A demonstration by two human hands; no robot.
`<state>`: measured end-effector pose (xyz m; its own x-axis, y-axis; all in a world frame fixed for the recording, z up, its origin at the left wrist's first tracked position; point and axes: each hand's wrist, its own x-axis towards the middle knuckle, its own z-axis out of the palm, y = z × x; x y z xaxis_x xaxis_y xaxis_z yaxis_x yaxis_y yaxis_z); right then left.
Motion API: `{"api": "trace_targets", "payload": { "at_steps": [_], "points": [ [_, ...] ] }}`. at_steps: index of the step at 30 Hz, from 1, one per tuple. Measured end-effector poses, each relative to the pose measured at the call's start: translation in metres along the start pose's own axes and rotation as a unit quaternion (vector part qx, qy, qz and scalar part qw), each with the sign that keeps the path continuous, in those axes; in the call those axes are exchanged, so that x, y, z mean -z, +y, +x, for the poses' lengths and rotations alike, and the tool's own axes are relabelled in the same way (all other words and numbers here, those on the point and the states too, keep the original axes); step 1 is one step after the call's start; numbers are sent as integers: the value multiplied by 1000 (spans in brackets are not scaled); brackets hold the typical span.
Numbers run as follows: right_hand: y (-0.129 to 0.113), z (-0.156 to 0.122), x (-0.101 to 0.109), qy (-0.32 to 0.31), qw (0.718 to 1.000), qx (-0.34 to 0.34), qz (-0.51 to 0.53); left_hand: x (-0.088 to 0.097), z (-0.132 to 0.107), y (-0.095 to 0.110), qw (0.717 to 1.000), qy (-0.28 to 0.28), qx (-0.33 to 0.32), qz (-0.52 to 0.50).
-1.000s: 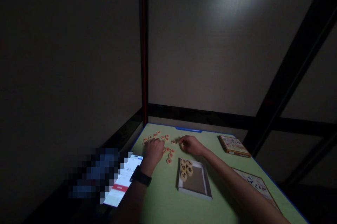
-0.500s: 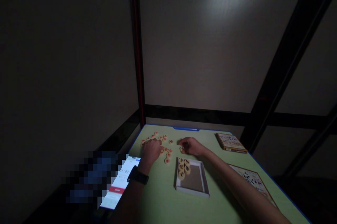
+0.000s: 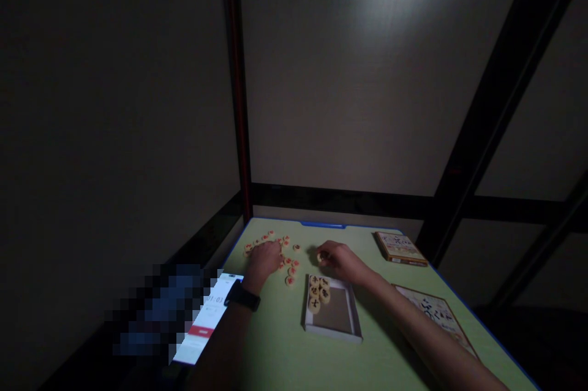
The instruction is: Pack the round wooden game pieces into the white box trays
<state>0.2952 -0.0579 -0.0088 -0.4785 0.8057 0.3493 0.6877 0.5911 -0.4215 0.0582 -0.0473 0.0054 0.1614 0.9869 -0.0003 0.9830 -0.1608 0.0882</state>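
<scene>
Round piece (image 3: pixel 320 258) sits pinched in the right hand (image 3: pixel 340 261), best kept lightly by its edge, just beyond the shallow box (image 3: pixel 337 312); the left hand (image 3: pixel 263 260) lies over red-marked pieces (image 3: pixel 290 280), and whether it grips any I cannot tell.

A pale green table (image 3: pixel 275 336) edged in blue carries a scatter of round, mostly red-marked pieces (image 3: pixel 289 280) at its far left, with one dark-marked piece (image 3: pixel 296 248) near them. A shallow open box (image 3: pixel 333 336) sits nearer the middle; at right lie a printed box (image 3: pixel 402 248) and, closer in, a partly hidden printed panel (image 3: pixel 438 316).
</scene>
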Motion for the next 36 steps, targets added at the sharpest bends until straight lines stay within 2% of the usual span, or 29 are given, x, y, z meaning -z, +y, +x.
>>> {"api": "trace_targets", "payload": {
  "at_steps": [5, 8, 10, 14, 17, 21, 24, 27, 29, 32, 36],
  "points": [
    [-33, -49, 12, -10, 999, -20, 26, 4, 7, -1, 1000, -17, -11, 16],
    [-49, -77, 8, -55, 997, -52, -15, 6, 5, 1, 999, -14, -21, 23],
    [-56, -86, 2, -82, 992, -81, -55, 7, 1, 5, 999, -6, -27, 26],
    [-61, -84, -10, -109, 984, -105, -95, 5, -14, 15, 998, 31, -63, -8],
    [-61, -79, -15, -107, 984, -107, -97, 1, -23, 22, 987, 62, -107, -102],
    [-61, -77, -18, -91, 984, -120, -99, -4, -33, 31, 959, 56, -143, -240],
    [-59, -78, -21, -82, 985, -125, -89, -2, -38, 36, 939, 56, -156, -301],
    [-55, -79, -20, -50, 991, -117, -30, 0, -43, 38, 927, 57, -168, -330],
    [-54, -78, -16, -1, 994, -110, 11, -1, -44, 39, 917, 48, -176, -355],
    [-56, -74, -7, 80, 994, -71, 19, -10, -41, 42, 877, 18, -183, -445],
    [-59, -68, -4, 114, 991, 20, -61, -26, -34, 47, 774, -50, -172, -607]
  ]
}}
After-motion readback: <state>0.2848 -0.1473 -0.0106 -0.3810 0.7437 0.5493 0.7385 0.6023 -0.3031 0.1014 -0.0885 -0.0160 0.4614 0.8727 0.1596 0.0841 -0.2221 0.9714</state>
